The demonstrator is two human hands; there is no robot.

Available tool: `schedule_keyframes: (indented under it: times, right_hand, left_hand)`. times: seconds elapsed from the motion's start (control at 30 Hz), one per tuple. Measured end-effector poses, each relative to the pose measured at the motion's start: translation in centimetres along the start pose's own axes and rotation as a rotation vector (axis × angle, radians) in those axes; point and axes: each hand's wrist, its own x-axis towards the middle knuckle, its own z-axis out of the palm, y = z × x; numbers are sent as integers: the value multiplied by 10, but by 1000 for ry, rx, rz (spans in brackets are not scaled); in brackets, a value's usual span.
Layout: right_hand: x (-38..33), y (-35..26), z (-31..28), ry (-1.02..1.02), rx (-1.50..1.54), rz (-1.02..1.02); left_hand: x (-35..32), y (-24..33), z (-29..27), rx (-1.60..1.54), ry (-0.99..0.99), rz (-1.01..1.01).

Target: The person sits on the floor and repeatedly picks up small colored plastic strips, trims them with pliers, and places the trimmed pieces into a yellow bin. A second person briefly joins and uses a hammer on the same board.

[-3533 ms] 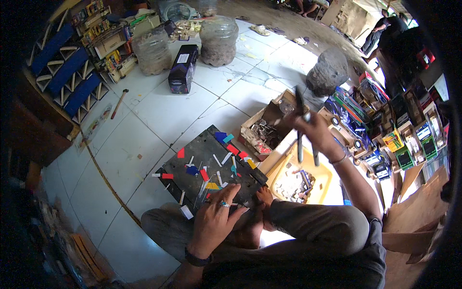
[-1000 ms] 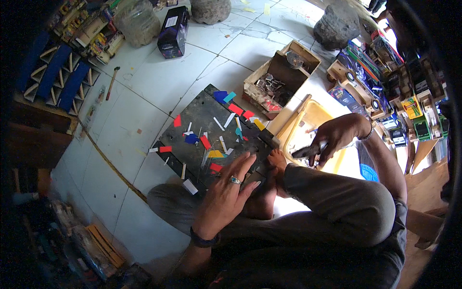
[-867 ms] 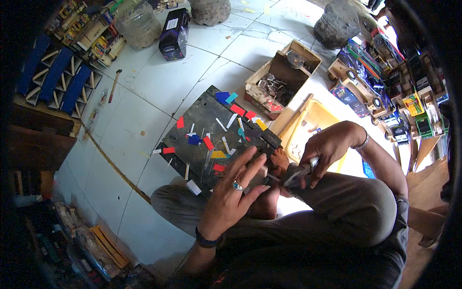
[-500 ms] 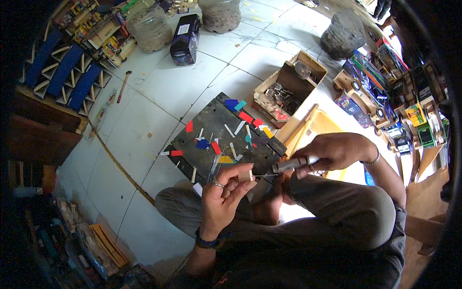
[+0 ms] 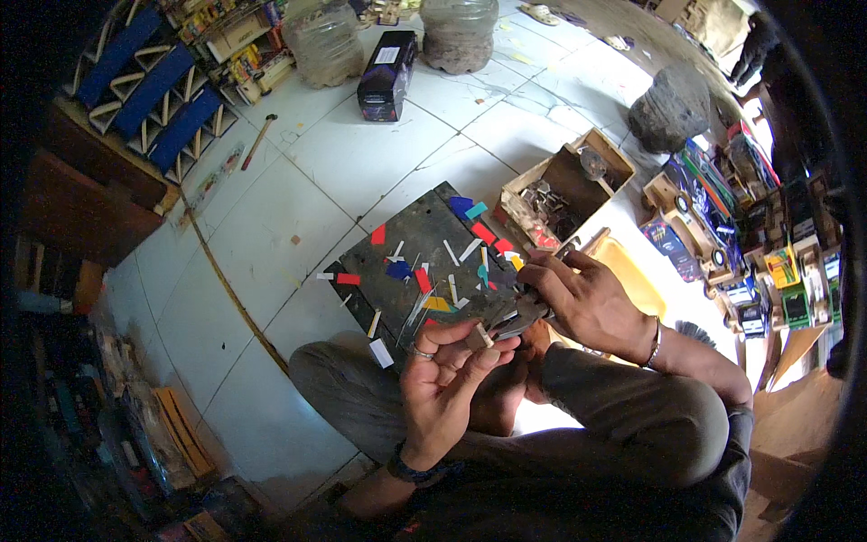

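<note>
Between the thumb and fingers of my left hand (image 5: 444, 375) is a small pale wooden block (image 5: 480, 338), its end face turned toward me. My right hand (image 5: 587, 303) is closed around grey metal pliers (image 5: 517, 316). Their jaws are close to the block; whether they touch it cannot be made out. Beneath both hands lies a dark board (image 5: 357, 312) scattered with red, blue, yellow, teal and white scraps, such as a red piece (image 5: 423, 280). My fingers partly hide the board's near right corner.
Beyond the board stands an open wooden box (image 5: 623, 185) holding small metal pieces. A yellow tray (image 5: 632, 271) lies right of my hand. Wooden toy vehicles (image 5: 691, 217) crowd the right side. Farther off are a hammer (image 5: 259, 142), a dark carton (image 5: 386, 77) and cut-down plastic containers (image 5: 459, 34).
My right hand has turned and brought the pliers' jaws near the block. The thin rod seen earlier at the block no longer shows. My left hand has shifted slightly right, tilting the block.
</note>
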Motion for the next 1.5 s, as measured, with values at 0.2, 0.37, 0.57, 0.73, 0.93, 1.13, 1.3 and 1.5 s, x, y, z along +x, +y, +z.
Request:
schedule_keyframes:
  times: [0.2,0.37,0.57,0.73,0.93,1.13,1.3,1.5]
  right_hand:
    - [1,-4,2,19,5,9]
    - [0,-6,2,40,37,57]
    - [0,-5,2,28,32,44]
    - [-1,-3,8,65,22,29]
    - [-2,-2,9,51,5,36]
    - [0,-6,5,43,29,58]
    - [1,-6,4,21,44,70]
    - [-2,-5,5,-14,58,83]
  left_hand:
    - [-3,-1,2,-59,9,25]
    - [-2,0,2,-64,18,-2]
    - [-2,2,2,-70,4,-27]
    - [-1,4,2,-77,-1,-39]
    - [0,2,1,-65,-8,-25]
    - [0,-2,-1,-24,-22,12]
    - [0,-2,-1,-21,-19,0]
    - [0,1,-1,-7,-7,-31]
